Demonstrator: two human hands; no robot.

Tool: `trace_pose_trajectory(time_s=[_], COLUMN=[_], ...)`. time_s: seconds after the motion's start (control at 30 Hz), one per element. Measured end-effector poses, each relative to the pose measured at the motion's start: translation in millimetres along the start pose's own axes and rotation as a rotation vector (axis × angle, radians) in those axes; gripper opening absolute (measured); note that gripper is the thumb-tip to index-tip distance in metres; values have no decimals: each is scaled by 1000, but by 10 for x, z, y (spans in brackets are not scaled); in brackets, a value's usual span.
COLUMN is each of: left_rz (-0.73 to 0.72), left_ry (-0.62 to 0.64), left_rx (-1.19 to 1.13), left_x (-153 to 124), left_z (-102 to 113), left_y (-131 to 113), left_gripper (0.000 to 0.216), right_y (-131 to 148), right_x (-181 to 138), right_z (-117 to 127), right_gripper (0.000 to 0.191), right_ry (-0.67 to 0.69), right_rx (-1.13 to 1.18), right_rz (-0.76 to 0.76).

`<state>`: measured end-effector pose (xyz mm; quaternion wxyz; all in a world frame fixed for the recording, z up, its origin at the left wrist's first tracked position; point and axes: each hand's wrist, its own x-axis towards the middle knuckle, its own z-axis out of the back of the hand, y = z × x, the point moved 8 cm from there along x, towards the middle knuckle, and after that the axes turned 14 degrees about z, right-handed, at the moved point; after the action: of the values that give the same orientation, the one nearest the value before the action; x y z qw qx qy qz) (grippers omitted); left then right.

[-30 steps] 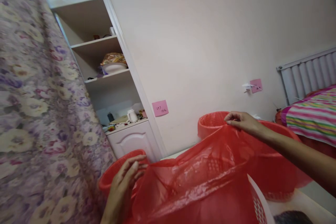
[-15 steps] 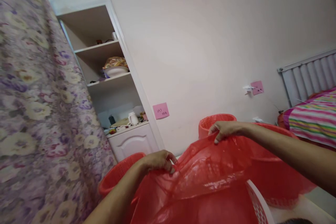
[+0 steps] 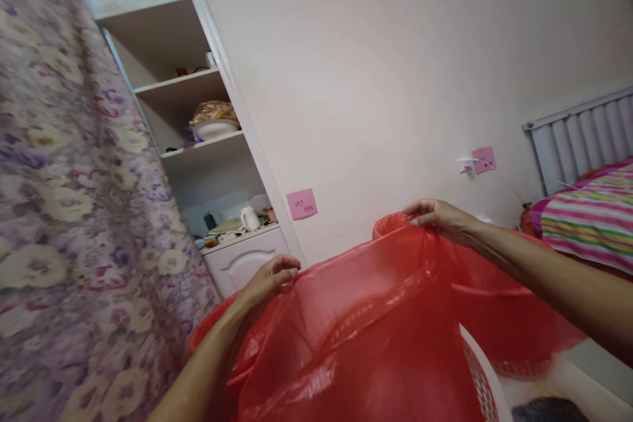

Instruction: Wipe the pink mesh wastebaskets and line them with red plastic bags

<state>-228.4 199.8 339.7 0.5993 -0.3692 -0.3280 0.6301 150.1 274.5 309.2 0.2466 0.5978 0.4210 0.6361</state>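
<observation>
The left hand (image 3: 270, 280) and the right hand (image 3: 441, 219) pinch with their fingers (image 3: 419, 208) the edge of a red bag (image 3: 376, 316), which is stretched between them, partly covering a white basket (image 3: 482, 376). A red basket (image 3: 514, 316) stands on the pale worktop (image 3: 608, 372); around are plain wall (image 3: 376, 92), shelves (image 3: 205, 143), flowered curtain (image 3: 74, 211) and bed (image 3: 588, 227).

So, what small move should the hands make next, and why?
Probably lower the raised edge of the red bag toward the white basket: the left hand and right hand hold that edge spread apart, and part of the basket shows uncovered.
</observation>
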Motion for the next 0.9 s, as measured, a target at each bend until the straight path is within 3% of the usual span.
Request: trace_pose_trajectory(time_s=[0.1,0.23,0.47,0.63,0.7,0.73,0.8,0.83,0.9], left_rz=[86,100,-24,-119,-149,-172,-161,-212,-296], left_ry=[78,150,-33,-218,-239,-234,-128,-132,-98], left_rx=[6,25,-87,-128,-57,58,305,367,549], left_x=[-118,-196,-159,-541,-817,-958,-1170,-1266,-1367], left_z=[-109,-209,62,433,436,370,99,-8,-275], left_y=[77,77,-91,-199,-192,-173,-20,34,162], left_gripper=[50,44,37,36,36,39,52,61,79], right_y=[58,-7,73,538,812,894,958,971,930], right_x=[-118,-302,-132,-241,-430,-542,-789,-905,-1061], right_z=[22,-19,211,330,152,-12,-396,-572,-812], right_gripper=[39,40,25,29,31,34,43,55,66], right_ry=[55,259,-30,-195,-113,-9,244,346,458], right_rx=[-78,-222,-70,-146,-302,-398,-603,-693,-885], right_rz=[-27,-130,-39,155,267,287,329,391,506])
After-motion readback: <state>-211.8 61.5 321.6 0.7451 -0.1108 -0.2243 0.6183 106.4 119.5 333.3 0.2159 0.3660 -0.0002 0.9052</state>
